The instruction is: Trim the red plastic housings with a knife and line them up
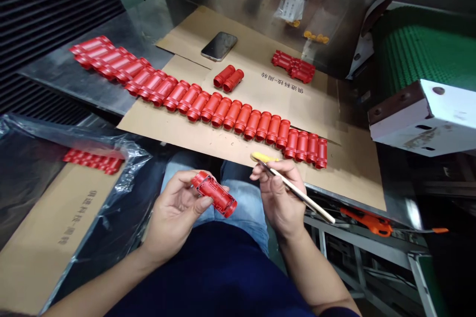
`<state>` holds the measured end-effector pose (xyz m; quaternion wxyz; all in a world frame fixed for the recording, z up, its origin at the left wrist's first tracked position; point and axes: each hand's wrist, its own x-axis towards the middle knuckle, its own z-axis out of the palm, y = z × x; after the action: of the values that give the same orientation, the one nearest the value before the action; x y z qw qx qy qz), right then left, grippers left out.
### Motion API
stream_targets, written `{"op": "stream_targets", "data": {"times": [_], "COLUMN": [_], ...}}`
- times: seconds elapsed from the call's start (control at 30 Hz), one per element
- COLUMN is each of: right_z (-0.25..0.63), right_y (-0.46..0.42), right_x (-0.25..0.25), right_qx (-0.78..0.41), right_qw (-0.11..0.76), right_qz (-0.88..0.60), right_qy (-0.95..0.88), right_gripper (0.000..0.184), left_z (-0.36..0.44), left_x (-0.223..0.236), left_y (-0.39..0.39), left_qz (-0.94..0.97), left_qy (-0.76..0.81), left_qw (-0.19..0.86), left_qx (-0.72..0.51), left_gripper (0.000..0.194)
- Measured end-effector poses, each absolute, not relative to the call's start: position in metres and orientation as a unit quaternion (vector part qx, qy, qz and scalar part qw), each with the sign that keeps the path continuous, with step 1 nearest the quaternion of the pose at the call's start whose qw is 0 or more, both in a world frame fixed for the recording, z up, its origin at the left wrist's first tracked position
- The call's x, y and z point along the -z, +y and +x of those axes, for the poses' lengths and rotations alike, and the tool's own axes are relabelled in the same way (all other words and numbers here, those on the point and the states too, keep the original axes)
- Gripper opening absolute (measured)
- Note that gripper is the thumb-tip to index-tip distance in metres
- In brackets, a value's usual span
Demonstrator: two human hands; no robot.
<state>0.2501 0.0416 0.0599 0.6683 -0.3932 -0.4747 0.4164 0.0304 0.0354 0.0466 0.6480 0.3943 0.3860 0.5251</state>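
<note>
My left hand holds a red moulded plastic cylinder by its end, with the ribbed, hollowed side facing up. My right hand grips a thin wooden-handled tool with a yellow tip. That tip is a short way from the red cylinder and not touching it. Beyond my hands, a long row of similar red cylinders lies across a cardboard sheet. Its far end continues onto a metal surface.
A smartphone and more red parts lie on the cardboard. At the left, red parts rest on cardboard in black plastic sheeting. A green conveyor belt, a white box and orange-handled cutters stand at the right.
</note>
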Motion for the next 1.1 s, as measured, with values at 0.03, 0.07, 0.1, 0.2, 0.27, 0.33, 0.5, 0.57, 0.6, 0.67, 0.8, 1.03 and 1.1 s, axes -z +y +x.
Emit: {"op": "stream_targets", "data": {"times": [0.03, 0.07, 0.1, 0.2, 0.27, 0.33, 0.5, 0.57, 0.6, 0.67, 0.8, 1.03, 1.1], "right_z": [0.253, 0.255, 0.256, 0.258, 0.256, 0.253, 0.244, 0.244, 0.245, 0.249, 0.252, 0.245, 0.244], "right_y": [0.042, 0.043, 0.043, 0.045, 0.047, 0.049, 0.043, 0.038, 0.036, 0.033, 0.028, 0.024, 0.025], "right_x": [-0.06, -0.061, -0.062, -0.069, -0.073, -0.075, -0.07, -0.07, -0.07, -0.073, -0.073, -0.063, -0.062], "right_qx": [-0.429, -0.441, -0.451, -0.501, -0.581, -0.661, -0.662, -0.556, -0.48, -0.341, -0.275, -0.29, -0.29], "right_qw": [0.671, 0.661, 0.642, 0.555, 0.476, 0.404, 0.378, 0.411, 0.434, 0.475, 0.517, 0.538, 0.541], "right_qz": [-0.387, -0.392, -0.406, -0.473, -0.491, -0.493, -0.514, -0.518, -0.512, -0.476, -0.383, -0.36, -0.351], "right_qy": [-0.464, -0.464, -0.468, -0.466, -0.441, -0.397, -0.393, -0.504, -0.565, -0.657, -0.715, -0.705, -0.707], "right_gripper": [0.019, 0.018, 0.016, 0.021, 0.034, 0.046, 0.049, 0.035, 0.025, 0.009, 0.04, 0.04, 0.04], "left_z": [0.03, 0.03, 0.03, 0.03, 0.027, 0.023, 0.015, 0.017, 0.018, 0.023, 0.029, 0.029, 0.028], "left_x": [-0.048, -0.049, -0.051, -0.06, -0.065, -0.068, -0.064, -0.062, -0.062, -0.063, -0.07, -0.074, -0.074], "left_y": [0.036, 0.037, 0.038, 0.044, 0.048, 0.049, 0.045, 0.043, 0.043, 0.044, 0.048, 0.048, 0.047], "left_qz": [0.384, 0.372, 0.357, 0.303, 0.276, 0.257, 0.346, 0.388, 0.383, 0.338, 0.276, 0.286, 0.29], "left_qy": [0.381, 0.374, 0.364, 0.344, 0.352, 0.371, 0.385, 0.427, 0.445, 0.449, 0.426, 0.426, 0.429], "left_qw": [0.66, 0.672, 0.688, 0.758, 0.792, 0.806, 0.737, 0.666, 0.648, 0.656, 0.698, 0.703, 0.703], "left_qx": [-0.522, -0.52, -0.516, -0.465, -0.416, -0.383, -0.435, -0.472, -0.485, -0.504, -0.505, -0.492, -0.488], "left_gripper": [0.033, 0.036, 0.037, 0.033, 0.03, 0.033, 0.069, 0.048, 0.037, 0.025, 0.021, 0.019, 0.02]}}
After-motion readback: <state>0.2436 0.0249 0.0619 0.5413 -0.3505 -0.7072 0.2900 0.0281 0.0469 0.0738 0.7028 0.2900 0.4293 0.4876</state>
